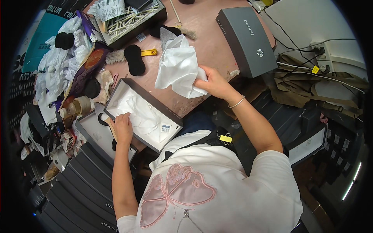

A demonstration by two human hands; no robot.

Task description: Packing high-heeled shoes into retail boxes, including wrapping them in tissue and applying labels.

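Note:
In my right hand point(213, 82) I grip a crumpled sheet of white tissue paper point(175, 72) over the table. A grey, sparkly pointed piece point(167, 36), like the toe of a shoe, juts from behind its far end. Whether the paper wraps it is hidden. My left hand point(122, 127) is closed over the near rim of an open grey shoebox point(171, 113), fingertips by the white tissue point(142, 116) inside. The box is white within and has a small label point(165, 127). Beneath and left of it is another grey-edged white tray or lid point(95, 130).
On the pink table point(210, 52) are a black insole-shaped pad point(134, 60), a yellow-handled brush point(149, 52) and a box of pale sticks point(130, 23). A closed grey shoebox point(252, 42) stands right. Crumpled tissue point(58, 70) piles left. Stacked grey boxes point(77, 186) lie lower left.

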